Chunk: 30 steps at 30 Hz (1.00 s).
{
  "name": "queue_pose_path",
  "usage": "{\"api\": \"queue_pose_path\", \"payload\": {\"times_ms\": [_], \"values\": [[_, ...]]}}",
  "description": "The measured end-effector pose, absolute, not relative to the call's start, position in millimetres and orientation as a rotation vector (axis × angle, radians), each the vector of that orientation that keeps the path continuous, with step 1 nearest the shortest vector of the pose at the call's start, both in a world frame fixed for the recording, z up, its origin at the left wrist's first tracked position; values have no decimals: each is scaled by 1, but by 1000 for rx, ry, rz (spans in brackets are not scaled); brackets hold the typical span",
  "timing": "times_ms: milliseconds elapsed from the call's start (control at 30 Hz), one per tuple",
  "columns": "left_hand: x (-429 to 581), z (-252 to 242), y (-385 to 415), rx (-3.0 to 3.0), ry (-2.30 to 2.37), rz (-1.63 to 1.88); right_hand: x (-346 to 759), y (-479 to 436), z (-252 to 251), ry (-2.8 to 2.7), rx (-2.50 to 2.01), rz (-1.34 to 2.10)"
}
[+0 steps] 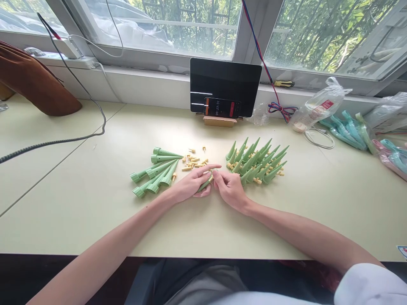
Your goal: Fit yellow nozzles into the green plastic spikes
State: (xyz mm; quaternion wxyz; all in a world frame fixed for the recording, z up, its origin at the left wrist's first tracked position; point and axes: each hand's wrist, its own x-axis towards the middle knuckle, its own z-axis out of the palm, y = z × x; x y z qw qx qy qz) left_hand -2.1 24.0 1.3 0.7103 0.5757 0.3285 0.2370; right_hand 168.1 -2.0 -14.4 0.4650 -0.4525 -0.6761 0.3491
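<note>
My left hand (193, 183) is closed around a green plastic watering spike (204, 184), its index finger stretched out over the top. At the spike's side a small yellow valve (210, 178) shows, and the pinched fingertips of my right hand (229, 187) meet it there. Part of the spike is hidden by my fingers. Several loose green spikes (155, 180) lie fanned out to the left, tips toward the middle. Just beyond my left hand, loose yellow valves (191, 163) are scattered. On the right, a cluster of green spikes (254, 163) stands points up, with yellow valves on them.
A dark tablet (225, 80) leans at the back on a cardboard stand (220, 122), a phone (221, 107) showing a timer before it. Far right are a plastic bag (322, 103) and bagged teal items (346, 129). A black cable (63, 141) crosses the left side.
</note>
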Motion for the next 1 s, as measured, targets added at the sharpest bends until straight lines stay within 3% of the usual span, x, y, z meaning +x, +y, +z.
{"api": "queue_pose_path", "payload": {"times_ms": [1000], "values": [[-5, 2, 27, 1247, 759, 536, 169, -4, -19, -1758, -1052, 779]]}}
